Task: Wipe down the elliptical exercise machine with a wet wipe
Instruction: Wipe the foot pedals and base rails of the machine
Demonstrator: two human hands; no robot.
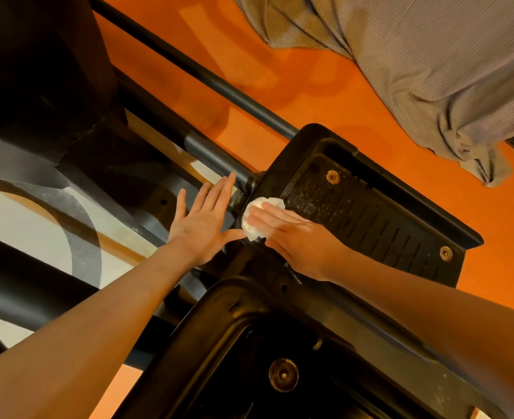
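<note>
A black elliptical machine fills the view, with a ribbed foot pedal (pixel 379 219) at centre right and a second pedal (pixel 249 343) below it. A crumpled white wet wipe (pixel 257 217) lies at the near end of the upper pedal. My right hand (pixel 298 237) presses flat on the wipe, fingers straight. Just left of it, my left hand (pixel 203 225) is spread with straight fingers over the dark frame; its fingertips reach toward a black bar (pixel 216 155).
The floor (pixel 325 86) is orange, with grey and white markings (pixel 38 231) at the left. A long black rail (pixel 195 68) runs diagonally across the top. Someone's grey trouser leg (pixel 431 62) stands at the upper right, close to the upper pedal.
</note>
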